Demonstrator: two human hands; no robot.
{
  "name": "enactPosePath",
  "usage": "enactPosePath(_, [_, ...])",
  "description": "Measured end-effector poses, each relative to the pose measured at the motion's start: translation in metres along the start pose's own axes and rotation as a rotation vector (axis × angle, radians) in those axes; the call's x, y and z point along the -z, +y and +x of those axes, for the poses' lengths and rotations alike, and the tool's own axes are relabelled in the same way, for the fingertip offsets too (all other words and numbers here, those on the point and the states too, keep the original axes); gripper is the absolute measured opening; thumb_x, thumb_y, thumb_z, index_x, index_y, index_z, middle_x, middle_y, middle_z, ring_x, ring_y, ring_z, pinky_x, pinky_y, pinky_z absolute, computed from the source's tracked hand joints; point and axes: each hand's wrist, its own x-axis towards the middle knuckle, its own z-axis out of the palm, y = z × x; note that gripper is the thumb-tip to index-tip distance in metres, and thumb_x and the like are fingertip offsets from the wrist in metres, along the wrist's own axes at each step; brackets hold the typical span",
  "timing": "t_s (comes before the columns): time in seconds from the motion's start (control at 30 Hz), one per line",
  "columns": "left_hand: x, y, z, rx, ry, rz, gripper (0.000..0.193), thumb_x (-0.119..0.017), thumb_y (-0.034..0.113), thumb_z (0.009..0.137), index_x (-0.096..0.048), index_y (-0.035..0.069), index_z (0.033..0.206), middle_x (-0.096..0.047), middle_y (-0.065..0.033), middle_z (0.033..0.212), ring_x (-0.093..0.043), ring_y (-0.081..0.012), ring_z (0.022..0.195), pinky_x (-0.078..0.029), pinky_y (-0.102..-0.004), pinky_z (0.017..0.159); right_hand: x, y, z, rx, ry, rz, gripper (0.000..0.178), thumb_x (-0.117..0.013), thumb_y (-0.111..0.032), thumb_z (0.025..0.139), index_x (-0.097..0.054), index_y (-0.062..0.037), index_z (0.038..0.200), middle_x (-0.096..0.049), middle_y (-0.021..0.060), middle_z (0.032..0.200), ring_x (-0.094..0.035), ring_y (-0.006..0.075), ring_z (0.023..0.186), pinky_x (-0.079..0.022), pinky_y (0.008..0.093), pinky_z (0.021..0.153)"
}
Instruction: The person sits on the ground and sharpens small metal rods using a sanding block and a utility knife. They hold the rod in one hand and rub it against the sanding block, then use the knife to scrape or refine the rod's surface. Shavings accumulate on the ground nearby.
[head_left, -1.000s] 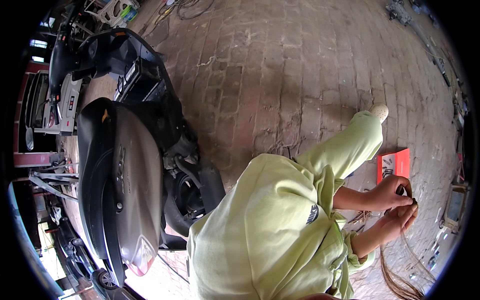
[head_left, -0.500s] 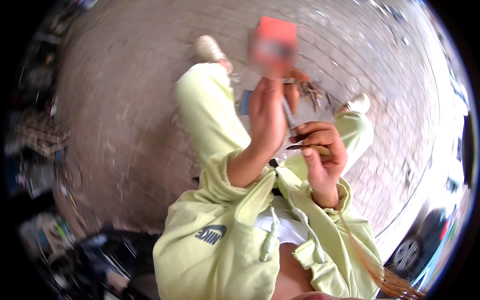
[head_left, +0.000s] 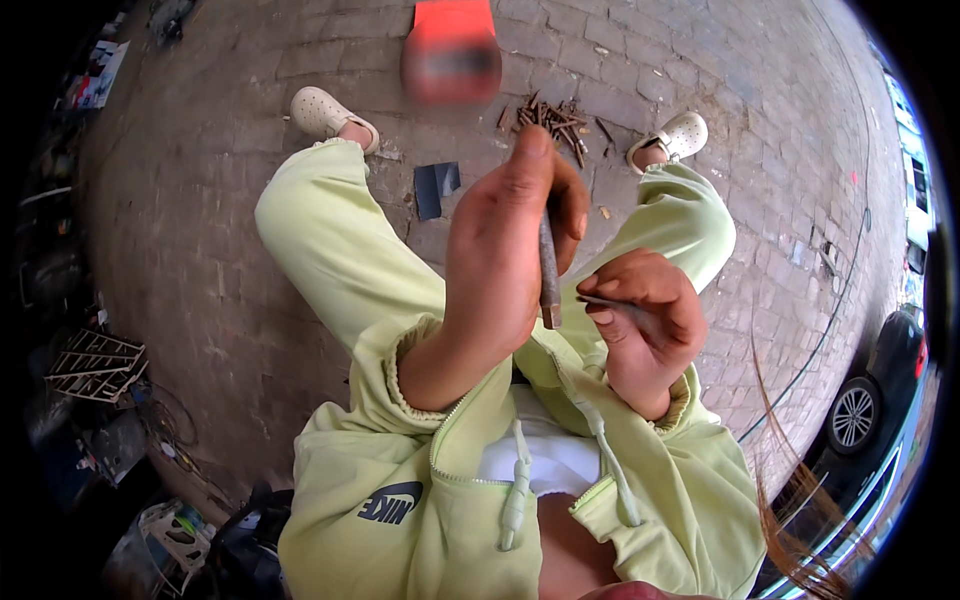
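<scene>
A dark rusty nail (head_left: pixel 549 275) is gripped upright in the closed fingers of the left hand (head_left: pixel 505 250). Just right of it, a thin dark strip (head_left: pixel 612 304) is pinched by the right hand (head_left: pixel 645 325). Farther off, on the brick paving (head_left: pixel 230 200), a pile of rusty nails (head_left: pixel 556 116) lies near an orange box (head_left: pixel 452 50).

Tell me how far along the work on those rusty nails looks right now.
Done: hard to tell; no separate finished pile shows. In hand: the left hand holds one dark nail upright in a closed grip, and the right hand pinches a thin grey strip beside it. Left: a heap of rusty nails lies on the brick paving by the orange box, between the feet.
</scene>
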Motion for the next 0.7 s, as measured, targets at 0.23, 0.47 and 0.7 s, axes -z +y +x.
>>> enactPosePath(0.23, [-0.014, -0.007, 0.007, 0.040, -0.050, 0.046, 0.047, -0.037, 0.038, 0.098, -0.050, 0.006, 0.066, -0.049, 0.0017, 0.058, -0.036, -0.0020, 0.047, -0.025, -0.0189, 0.042, 0.022, 0.000, 0.014, 0.264, -0.157, -0.158, 0.031, -0.073, -0.001, 0.063, -0.060, -0.0028, 0.091, -0.059, 0.0087, 0.085, -0.057, 0.0225, 0.073, -0.047, 0.0307, 0.062])
enactPosePath(0.47, [-0.014, -0.007, 0.007, 0.050, -0.133, 0.052, 0.046, -0.038, 0.037, 0.098, -0.049, 0.006, 0.065, -0.049, 0.0020, 0.058, -0.035, -0.0016, 0.047, -0.025, -0.0189, 0.042, 0.028, 0.004, 0.006, 0.464, -0.199, -0.346, 0.037, -0.070, -0.004, 0.058, -0.064, -0.0036, 0.094, -0.057, 0.0066, 0.085, -0.056, 0.0217, 0.072, -0.046, 0.0308, 0.063])
enactPosePath(0.7, [-0.006, 0.000, 0.002, 0.017, -0.130, 0.039, 0.045, -0.038, 0.036, 0.098, -0.050, 0.006, 0.066, -0.049, 0.0014, 0.058, -0.036, -0.0020, 0.048, -0.027, -0.0189, 0.044, 0.021, -0.012, 0.013, 0.465, -0.231, -0.518, 0.036, -0.070, -0.008, 0.057, -0.066, -0.0059, 0.092, -0.059, 0.0027, 0.085, -0.056, 0.0176, 0.073, -0.046, 0.0295, 0.065])
